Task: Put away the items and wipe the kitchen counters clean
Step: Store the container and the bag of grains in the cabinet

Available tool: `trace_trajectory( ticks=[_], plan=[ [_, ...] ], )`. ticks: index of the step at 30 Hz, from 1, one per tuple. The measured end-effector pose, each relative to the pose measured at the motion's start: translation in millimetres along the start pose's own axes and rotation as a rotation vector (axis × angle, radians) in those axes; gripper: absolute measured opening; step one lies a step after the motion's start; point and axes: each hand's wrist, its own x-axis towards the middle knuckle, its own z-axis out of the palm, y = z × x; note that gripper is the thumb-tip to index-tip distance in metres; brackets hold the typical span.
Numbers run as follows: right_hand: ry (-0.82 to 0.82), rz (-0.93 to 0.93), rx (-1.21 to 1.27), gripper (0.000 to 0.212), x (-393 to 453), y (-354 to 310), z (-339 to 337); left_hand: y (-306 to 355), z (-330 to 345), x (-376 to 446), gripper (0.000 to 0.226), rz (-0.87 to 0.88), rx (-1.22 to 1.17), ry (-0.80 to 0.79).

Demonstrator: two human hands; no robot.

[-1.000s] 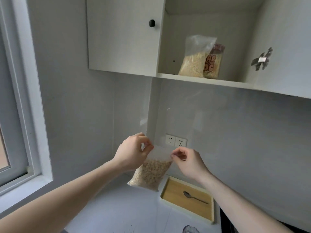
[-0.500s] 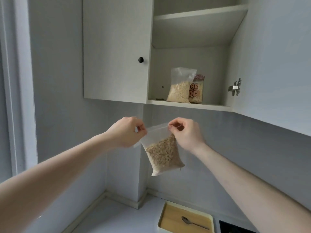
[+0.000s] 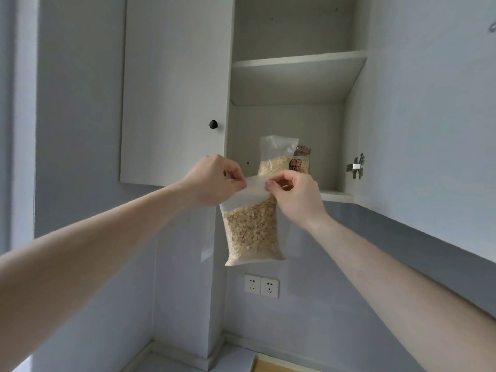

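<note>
Oat bag (image 3: 252, 232): clear plastic, filled in its lower part with pale flakes, hanging in the air in front of the open wall cabinet (image 3: 290, 81), its top edge level with the cabinet's bottom shelf (image 3: 335, 196). Held up by both hands at the upper strip. Left hand (image 3: 212, 181): fingers and thumb curled, grip pinched on the bag's top left corner. Right hand (image 3: 298, 197): fingers curled, grip pinched on the top right part of the strip, palm lying over the bag's right edge. Both forearms stretched up and forward, bare.

Behind the hands, on the bottom shelf: a second clear bag of flakes (image 3: 276, 157), upright, and just beside it on the right a printed packet (image 3: 300, 162) with orange letters, partly hidden by the right hand. Upper shelf (image 3: 298, 60) bare in the part seen. Closed cabinet door (image 3: 174, 89) on the left with a small black knob (image 3: 213, 124); open door (image 3: 429, 116) on the right, with a metal hinge (image 3: 355, 167) at its inner edge.

Below the bag, on the wall: a double white socket (image 3: 261, 286). At the lower edge, a corner of the pale tabletop (image 3: 236, 363) and a sliver of something wooden (image 3: 271, 367), too little seen to name.
</note>
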Motion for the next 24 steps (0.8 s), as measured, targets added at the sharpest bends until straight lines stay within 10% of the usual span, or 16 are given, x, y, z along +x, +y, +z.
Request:
trace_trajectory(
  ticks=[24],
  plan=[
    [0.298, 0.166, 0.224, 0.019, 43.0, -3.1, -10.9, 14.0, 9.4, 55.3, 0.014, 0.036, -0.091, 0.108]
  ],
)
